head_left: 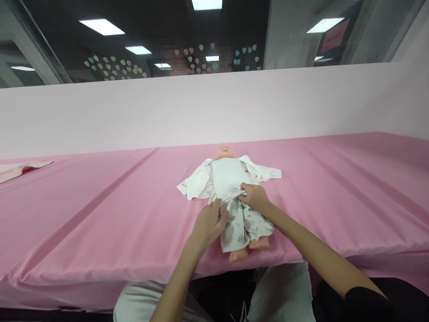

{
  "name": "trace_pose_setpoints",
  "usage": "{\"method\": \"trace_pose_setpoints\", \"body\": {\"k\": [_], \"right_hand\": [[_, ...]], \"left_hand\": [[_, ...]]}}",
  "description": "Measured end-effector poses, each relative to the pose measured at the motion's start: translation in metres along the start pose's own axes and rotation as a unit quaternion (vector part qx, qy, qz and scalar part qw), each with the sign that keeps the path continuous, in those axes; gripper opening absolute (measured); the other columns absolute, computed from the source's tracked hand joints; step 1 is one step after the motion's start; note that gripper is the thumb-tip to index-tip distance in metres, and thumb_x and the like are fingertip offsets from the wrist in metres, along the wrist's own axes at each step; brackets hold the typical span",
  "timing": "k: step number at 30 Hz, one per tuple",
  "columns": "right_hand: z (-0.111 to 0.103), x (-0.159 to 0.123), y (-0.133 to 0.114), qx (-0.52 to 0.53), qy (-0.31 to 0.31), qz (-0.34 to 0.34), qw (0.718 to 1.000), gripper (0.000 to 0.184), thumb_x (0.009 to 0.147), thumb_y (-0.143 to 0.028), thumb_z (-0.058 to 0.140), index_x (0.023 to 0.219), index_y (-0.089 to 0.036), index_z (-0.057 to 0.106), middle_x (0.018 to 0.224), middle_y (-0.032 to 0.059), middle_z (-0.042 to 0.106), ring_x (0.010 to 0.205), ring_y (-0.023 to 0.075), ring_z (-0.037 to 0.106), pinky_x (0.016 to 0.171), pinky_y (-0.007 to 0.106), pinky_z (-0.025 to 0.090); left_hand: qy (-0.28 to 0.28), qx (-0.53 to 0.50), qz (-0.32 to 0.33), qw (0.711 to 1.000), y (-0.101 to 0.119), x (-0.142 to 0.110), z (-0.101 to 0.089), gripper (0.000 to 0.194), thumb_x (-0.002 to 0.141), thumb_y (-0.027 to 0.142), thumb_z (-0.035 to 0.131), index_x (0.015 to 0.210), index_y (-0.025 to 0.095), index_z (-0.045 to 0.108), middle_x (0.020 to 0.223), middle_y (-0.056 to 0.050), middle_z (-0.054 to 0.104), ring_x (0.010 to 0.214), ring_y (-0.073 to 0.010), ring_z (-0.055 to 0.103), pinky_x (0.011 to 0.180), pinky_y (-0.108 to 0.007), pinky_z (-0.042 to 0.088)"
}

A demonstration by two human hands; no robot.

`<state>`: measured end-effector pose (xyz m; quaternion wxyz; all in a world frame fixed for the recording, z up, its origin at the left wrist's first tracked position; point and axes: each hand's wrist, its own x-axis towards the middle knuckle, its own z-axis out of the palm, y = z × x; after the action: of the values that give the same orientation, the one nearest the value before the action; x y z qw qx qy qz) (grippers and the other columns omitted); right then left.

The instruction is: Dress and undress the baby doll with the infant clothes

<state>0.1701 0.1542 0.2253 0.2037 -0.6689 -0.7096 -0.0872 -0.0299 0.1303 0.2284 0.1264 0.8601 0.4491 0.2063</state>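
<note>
A baby doll (224, 152) lies on its back on the pink tablecloth (100, 210), head away from me, feet (247, 249) at the near edge. It wears an open white jacket (201, 183) and patterned white trousers (243, 226). My left hand (209, 223) is closed on the trousers' waistband at the doll's left hip. Pinching the same waistband on the other side is my right hand (255, 197), at the doll's belly. The waistband is stretched between both hands.
A pale pink cloth (20, 169) lies at the far left of the table. A light pink wall (214, 107) rises behind the table. My lap in light trousers (281, 295) shows below the table's front edge.
</note>
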Motion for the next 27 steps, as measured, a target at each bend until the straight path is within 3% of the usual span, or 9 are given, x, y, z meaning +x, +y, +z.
{"method": "trace_pose_setpoints", "body": {"k": [4, 8, 10, 12, 14, 17, 21, 24, 27], "right_hand": [[-0.015, -0.009, 0.003, 0.092, -0.058, -0.014, 0.994, 0.024, 0.081, -0.041, 0.052, 0.089, -0.019, 0.057, 0.081, 0.0029, 0.064, 0.075, 0.0183, 0.058, 0.060, 0.027, 0.035], [-0.037, -0.044, 0.013, 0.179, -0.145, -0.072, 0.970, 0.063, 0.076, -0.058, 0.054, 0.127, -0.020, 0.045, 0.117, 0.0107, 0.054, 0.106, 0.0238, 0.053, 0.082, 0.035, 0.045], [-0.045, -0.065, 0.015, 0.170, -0.157, -0.080, 0.970, 0.085, 0.070, -0.063, 0.057, 0.138, -0.020, 0.030, 0.135, 0.0132, 0.041, 0.123, 0.0286, 0.040, 0.094, 0.042, 0.041], [-0.046, -0.080, 0.014, 0.142, -0.143, -0.061, 0.978, 0.094, 0.068, -0.064, 0.059, 0.141, -0.017, 0.024, 0.142, 0.0141, 0.031, 0.130, 0.0314, 0.029, 0.102, 0.047, 0.035], [-0.041, -0.088, 0.009, 0.121, -0.106, -0.037, 0.986, 0.087, 0.070, -0.059, 0.060, 0.138, -0.013, 0.031, 0.139, 0.0148, 0.036, 0.128, 0.0319, 0.031, 0.103, 0.049, 0.033], [-0.027, -0.091, 0.000, 0.118, -0.007, -0.040, 0.992, 0.057, 0.074, -0.040, 0.061, 0.123, -0.014, 0.048, 0.121, 0.0125, 0.054, 0.114, 0.0294, 0.046, 0.098, 0.047, 0.039], [-0.014, -0.097, -0.008, 0.140, 0.124, -0.038, 0.982, 0.021, 0.077, -0.022, 0.053, 0.097, -0.021, 0.058, 0.092, 0.0065, 0.064, 0.089, 0.0242, 0.057, 0.083, 0.041, 0.048], [-0.017, -0.111, -0.011, 0.148, 0.146, -0.036, 0.977, 0.019, 0.084, -0.026, 0.047, 0.100, -0.023, 0.058, 0.090, 0.0068, 0.063, 0.087, 0.0241, 0.056, 0.079, 0.041, 0.048], [-0.026, -0.131, -0.014, 0.161, 0.077, -0.045, 0.983, 0.044, 0.084, -0.042, 0.051, 0.124, -0.025, 0.046, 0.110, 0.0098, 0.056, 0.103, 0.0268, 0.051, 0.086, 0.044, 0.047]], "left_hand": [[0.038, -0.077, -0.013, 0.996, 0.007, -0.015, 0.009, 0.048, 0.083, 0.053, 0.043, 0.118, 0.020, 0.041, 0.118, -0.011, 0.053, 0.108, -0.0257, 0.050, 0.086, -0.038, 0.038], [0.034, -0.063, -0.028, 0.997, 0.012, -0.014, 0.012, 0.034, 0.085, 0.044, 0.043, 0.108, 0.020, 0.046, 0.107, -0.010, 0.060, 0.100, -0.0262, 0.054, 0.083, -0.038, 0.036], [0.029, -0.051, -0.005, 0.998, 0.014, -0.010, 0.012, 0.023, 0.085, 0.038, 0.045, 0.099, 0.021, 0.048, 0.096, -0.006, 0.064, 0.089, -0.0242, 0.056, 0.082, -0.038, 0.035], [0.035, -0.043, 0.008, 0.998, 0.016, -0.009, 0.013, 0.012, 0.082, 0.031, 0.047, 0.090, 0.022, 0.049, 0.085, -0.002, 0.064, 0.078, -0.0222, 0.055, 0.080, -0.037, 0.036], [0.064, -0.042, 0.011, 0.997, 0.016, -0.010, 0.017, 0.008, 0.077, 0.021, 0.049, 0.085, 0.023, 0.049, 0.079, -0.001, 0.064, 0.078, -0.0223, 0.053, 0.078, -0.036, 0.037], [0.111, -0.062, 0.026, 0.992, 0.015, -0.017, 0.025, 0.017, 0.070, 0.012, 0.048, 0.082, 0.023, 0.050, 0.078, -0.002, 0.063, 0.084, -0.0218, 0.053, 0.072, -0.030, 0.039], [0.092, -0.063, 0.020, 0.994, 0.015, -0.029, 0.028, 0.017, 0.074, 0.014, 0.043, 0.086, 0.023, 0.052, 0.077, -0.003, 0.061, 0.072, -0.0189, 0.055, 0.062, -0.029, 0.039], [0.066, -0.081, -0.007, 0.995, 0.015, -0.039, 0.022, 0.027, 0.078, 0.019, 0.042, 0.104, 0.024, 0.049, 0.100, -0.005, 0.058, 0.079, -0.0196, 0.056, 0.063, -0.030, 0.041], [0.033, -0.151, 0.011, 0.988, 0.017, -0.053, 0.016, 0.040, 0.084, 0.033, 0.045, 0.123, 0.027, 0.039, 0.123, -0.008, 0.047, 0.102, -0.0216, 0.052, 0.080, -0.034, 0.045]]}}
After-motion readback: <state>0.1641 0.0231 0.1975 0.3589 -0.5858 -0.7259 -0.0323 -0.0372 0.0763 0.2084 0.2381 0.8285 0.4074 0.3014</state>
